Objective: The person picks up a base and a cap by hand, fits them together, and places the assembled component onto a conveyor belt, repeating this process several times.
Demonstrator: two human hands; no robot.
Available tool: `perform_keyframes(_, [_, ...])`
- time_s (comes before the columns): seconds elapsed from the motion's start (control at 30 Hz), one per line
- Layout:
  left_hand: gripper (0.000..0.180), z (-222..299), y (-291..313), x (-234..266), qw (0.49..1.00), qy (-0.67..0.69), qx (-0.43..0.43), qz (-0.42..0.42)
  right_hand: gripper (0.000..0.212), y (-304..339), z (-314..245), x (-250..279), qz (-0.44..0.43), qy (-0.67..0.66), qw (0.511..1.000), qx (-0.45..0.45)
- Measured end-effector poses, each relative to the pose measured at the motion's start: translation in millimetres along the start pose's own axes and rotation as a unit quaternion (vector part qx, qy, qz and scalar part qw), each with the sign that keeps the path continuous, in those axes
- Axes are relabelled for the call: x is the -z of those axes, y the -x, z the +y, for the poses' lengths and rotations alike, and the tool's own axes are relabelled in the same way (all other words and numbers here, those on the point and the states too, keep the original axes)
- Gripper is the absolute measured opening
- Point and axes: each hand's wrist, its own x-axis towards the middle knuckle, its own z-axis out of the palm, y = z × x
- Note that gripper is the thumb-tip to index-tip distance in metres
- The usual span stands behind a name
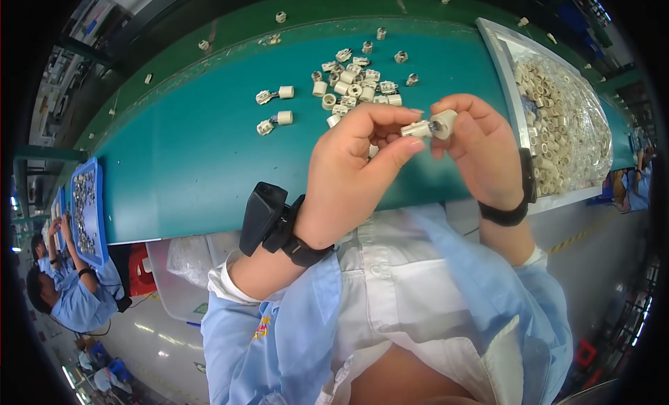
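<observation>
- Pinching a small off-white plastic block (pixel 416 130) between thumb and forefinger, the left hand (pixel 355 150) works in front of the chest; its other fingers curl underneath, partly hidden;
- over on the other side, the right hand (pixel 481 143) grips a cream, round, cup-shaped plastic cap (pixel 443 124) between thumb and fingers, right up against the block; a small dark piece (pixel 435 126) shows between the two, and whether it is fixed to either one, I cannot tell;
- both parts are up above the smooth green work surface (pixel 209 175), at its near right, the hands close together;
- just beyond the fingers, a loose scatter of cream caps and blocks (pixel 367 95) covers the green, some upright, some on their sides;
- left of that heap, two separate cap-and-block pairs (pixel 285 117) lie one behind the other, each with its cap to the right;
- at the right, a pale, straight-rimmed tray (pixel 498 77) carries a crowd of cream plastic cylinders (pixel 550 140) with crinkled clear plastic film (pixel 592 130) alongside;
- far left, a blue plastic tray (pixel 100 210) full of small dark parts, a co-worker in light blue (pixel 80 300) beside it.
</observation>
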Motion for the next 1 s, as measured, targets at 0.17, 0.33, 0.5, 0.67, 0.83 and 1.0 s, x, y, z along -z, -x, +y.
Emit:
perform_keyframes(0.17, [0.024,-3.1,5.9,3.8,1.000,0.005,0.001,0.006,0.026,-0.2,3.3,-6.2,0.016,0.087,0.995,0.045])
perform_keyframes(0.33, [0.021,-3.1,9.1,3.4,0.992,0.115,0.047,0.009,0.025,2.5,6.0,-9.4,0.006,0.110,0.991,0.078])
perform_keyframes(0.5, [0.023,-3.8,12.5,7.4,0.989,0.119,0.091,-0.003,0.025,3.0,6.3,-10.7,-0.016,0.121,0.989,0.088])
perform_keyframes(0.67, [0.022,-5.3,15.6,9.0,0.986,0.136,0.093,-0.014,0.025,4.5,6.5,-10.1,-0.035,0.115,0.989,0.088])
perform_keyframes(0.83, [0.019,-6.7,16.5,4.5,0.988,0.148,0.043,0.030,0.026,5.7,11.0,-11.8,-0.039,0.111,0.988,0.104])
perform_keyframes(1.0, [0.019,-3.2,19.3,11.7,0.986,0.147,0.083,0.000,0.026,3.9,10.8,-10.8,-0.030,0.158,0.976,0.148])
